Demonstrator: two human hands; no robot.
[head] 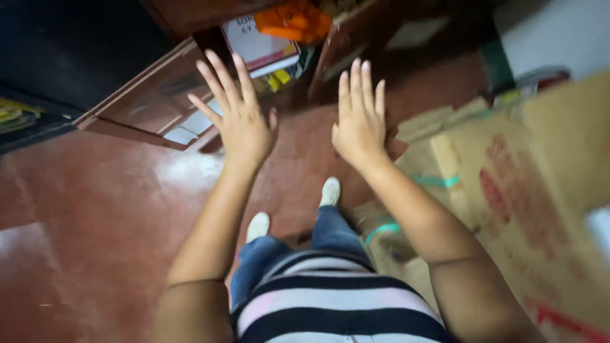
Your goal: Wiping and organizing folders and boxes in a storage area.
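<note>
Both hands are raised, palms down, above a dark red floor (95, 209). The left hand (240, 124) sits just left of centre, its fingers spread wide and pointing toward 11 o'clock; its grip is open and holds nothing. The right hand (359, 124) is beside it, apart from it, fingers close together and pointing to 12 o'clock; its grip is likewise open and empty. Both forearms run down toward 6 o'clock to a striped shirt (330, 305), with blue jeans (330, 232) and two pale shoes (329, 190) below the hands.

Nearest the left hand is an open cabinet door (152, 101), a wooden frame with a glass pane, lying at 10 o'clock from that hand. Its long axis runs from lower left to upper right, toward the cabinet opening at 12 o'clock. The fingertips overlap its edge in the picture, but whether they touch it cannot be told.

Inside the opening, at 12 o'clock, lies a white book (257, 41) with something orange (293, 20) above it; the details are blurred.

At 3 o'clock from the right hand stand flattened cardboard boxes (508, 190) with red print and a teal strap (435, 181), leaning across the right side.
</note>
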